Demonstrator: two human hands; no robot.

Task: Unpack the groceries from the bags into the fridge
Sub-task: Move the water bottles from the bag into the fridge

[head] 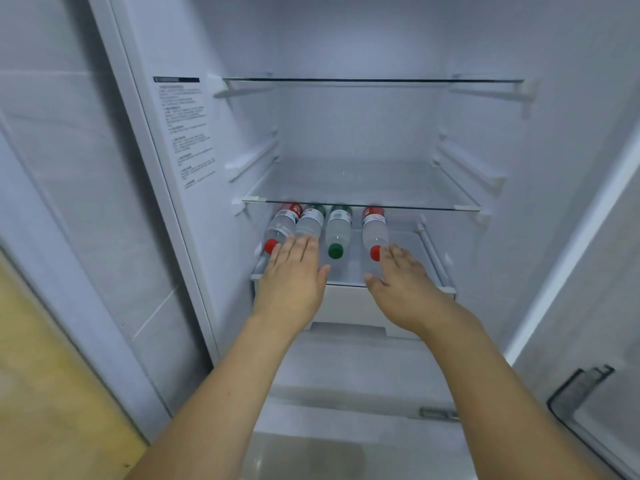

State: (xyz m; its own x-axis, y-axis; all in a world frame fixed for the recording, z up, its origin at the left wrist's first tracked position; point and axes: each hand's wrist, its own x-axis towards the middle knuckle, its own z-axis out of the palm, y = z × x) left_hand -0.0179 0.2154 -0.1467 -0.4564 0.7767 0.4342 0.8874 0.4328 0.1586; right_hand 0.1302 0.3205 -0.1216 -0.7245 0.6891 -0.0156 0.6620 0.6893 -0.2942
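Note:
Several clear water bottles lie side by side on the lowest glass shelf point(408, 251) of the open fridge, caps toward me. The leftmost bottle point(278, 226) has a red cap. The bottle beside it point(310, 223) has its cap end hidden under my left hand point(294, 271), which lies flat with fingers together on it. A green-capped bottle point(338, 233) lies in the middle. A red-capped bottle point(374, 233) lies on the right, and my right hand point(401, 282) is spread just beside its cap, fingertips touching or nearly touching it.
Two bare glass shelves, the middle shelf point(360, 188) and the top shelf point(374, 80), sit above the bottles. A white drawer point(349, 310) sits under the bottle shelf. The fridge door with a door bin point(581, 393) stands at the right. A wall point(69, 202) is at the left.

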